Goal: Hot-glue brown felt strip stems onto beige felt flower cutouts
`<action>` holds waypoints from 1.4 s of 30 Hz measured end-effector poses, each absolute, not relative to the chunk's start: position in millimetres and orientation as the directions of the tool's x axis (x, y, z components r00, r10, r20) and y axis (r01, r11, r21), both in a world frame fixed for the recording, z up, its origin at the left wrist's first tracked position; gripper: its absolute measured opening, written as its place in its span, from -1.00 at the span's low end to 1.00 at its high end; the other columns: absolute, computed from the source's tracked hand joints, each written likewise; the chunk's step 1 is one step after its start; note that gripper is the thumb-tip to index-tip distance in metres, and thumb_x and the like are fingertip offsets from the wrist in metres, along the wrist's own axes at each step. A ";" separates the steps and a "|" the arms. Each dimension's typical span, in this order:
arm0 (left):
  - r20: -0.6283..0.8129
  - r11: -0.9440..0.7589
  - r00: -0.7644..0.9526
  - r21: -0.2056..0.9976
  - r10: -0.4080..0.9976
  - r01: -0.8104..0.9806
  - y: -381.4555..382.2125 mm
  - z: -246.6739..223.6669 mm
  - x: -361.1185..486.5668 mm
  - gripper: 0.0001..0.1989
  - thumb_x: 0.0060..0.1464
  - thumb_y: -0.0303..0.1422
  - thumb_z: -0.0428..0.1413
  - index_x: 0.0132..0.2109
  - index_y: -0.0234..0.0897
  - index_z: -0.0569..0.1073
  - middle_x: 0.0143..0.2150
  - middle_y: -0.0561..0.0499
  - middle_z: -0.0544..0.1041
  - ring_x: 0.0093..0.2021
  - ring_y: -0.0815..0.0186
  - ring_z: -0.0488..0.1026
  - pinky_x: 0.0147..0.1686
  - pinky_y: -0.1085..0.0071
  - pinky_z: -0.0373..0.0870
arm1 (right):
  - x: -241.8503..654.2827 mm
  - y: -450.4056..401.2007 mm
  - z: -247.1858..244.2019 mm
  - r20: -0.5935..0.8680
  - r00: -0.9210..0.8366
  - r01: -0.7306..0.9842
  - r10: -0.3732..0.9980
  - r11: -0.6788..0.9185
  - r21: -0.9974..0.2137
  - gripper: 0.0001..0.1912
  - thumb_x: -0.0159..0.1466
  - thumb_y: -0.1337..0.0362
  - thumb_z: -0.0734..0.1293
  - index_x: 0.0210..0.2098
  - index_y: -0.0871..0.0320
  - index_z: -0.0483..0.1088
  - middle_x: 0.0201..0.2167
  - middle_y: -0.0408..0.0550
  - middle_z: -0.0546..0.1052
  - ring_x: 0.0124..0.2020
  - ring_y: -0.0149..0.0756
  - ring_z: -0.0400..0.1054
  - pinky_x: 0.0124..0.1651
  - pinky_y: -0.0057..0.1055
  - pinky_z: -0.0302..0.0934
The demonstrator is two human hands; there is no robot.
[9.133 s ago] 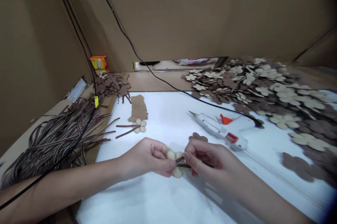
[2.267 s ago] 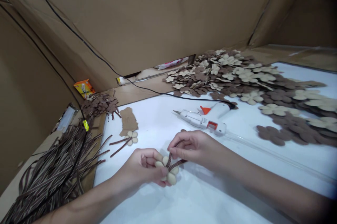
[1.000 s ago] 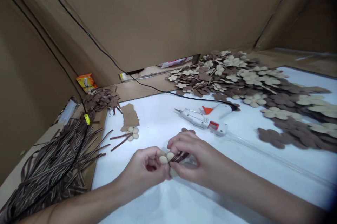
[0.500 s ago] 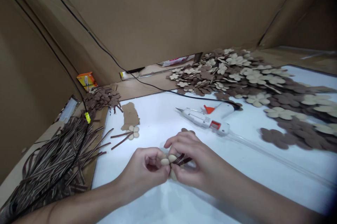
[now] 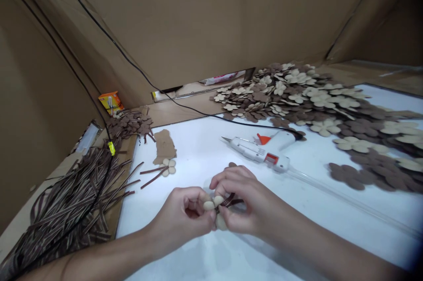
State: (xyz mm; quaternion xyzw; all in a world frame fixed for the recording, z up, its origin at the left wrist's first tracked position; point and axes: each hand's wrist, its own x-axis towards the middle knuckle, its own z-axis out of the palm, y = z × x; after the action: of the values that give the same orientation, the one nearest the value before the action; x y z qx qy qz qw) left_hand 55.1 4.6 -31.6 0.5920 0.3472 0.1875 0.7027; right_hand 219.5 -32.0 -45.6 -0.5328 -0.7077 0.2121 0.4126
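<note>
My left hand (image 5: pixel 190 210) pinches a beige flower cutout (image 5: pixel 209 205) by its left side, just above the white board. On the flower's right side my right hand (image 5: pixel 243 197) is closed, thumb and fingertips pressing a dark brown ribbon (image 5: pixel 230 201) at the flower's middle. The ribbon's ends stick out under my right palm. My fingers hide much of the flower and the pinch itself. Beyond my right hand lies a white glue gun (image 5: pixel 261 153) with a clear glue stick in its back. A finished-looking beige flower with ribbon tails (image 5: pixel 168 167) rests to the upper left.
Brown and beige flower cutouts (image 5: pixel 313 96) are heaped at the back right. Many ribbon strips (image 5: pixel 72 197) lie on the left. A cardboard scrap (image 5: pixel 165 145), an orange box (image 5: pixel 111 102) and a black cable (image 5: pixel 185 105) are at the back, before cardboard walls (image 5: pixel 198 21).
The view has shifted very slightly. Both hands keep hold of the flower and ribbon, and my right fingertips have moved a little over the flower's middle.
</note>
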 end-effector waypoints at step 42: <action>-0.264 0.264 0.693 0.958 0.671 0.110 4.1 -32.6 54.3 -0.79 -0.15 -0.40 0.26 -0.49 -0.36 0.35 -0.58 0.04 0.45 -0.54 0.44 0.37 -0.48 0.53 0.27 | 222.7 -33.2 -36.6 0.274 -0.167 0.625 0.947 0.317 -0.714 -0.83 -0.13 0.45 0.33 -0.56 0.10 0.30 -0.39 -0.18 0.50 -0.32 -0.28 0.30 -0.08 -0.16 0.01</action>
State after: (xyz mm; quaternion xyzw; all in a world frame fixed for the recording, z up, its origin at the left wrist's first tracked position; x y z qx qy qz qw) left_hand 54.3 4.1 -32.6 0.5745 0.3399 0.1954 0.7185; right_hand 222.7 -33.2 -36.6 -0.5388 -0.7294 0.2265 0.3555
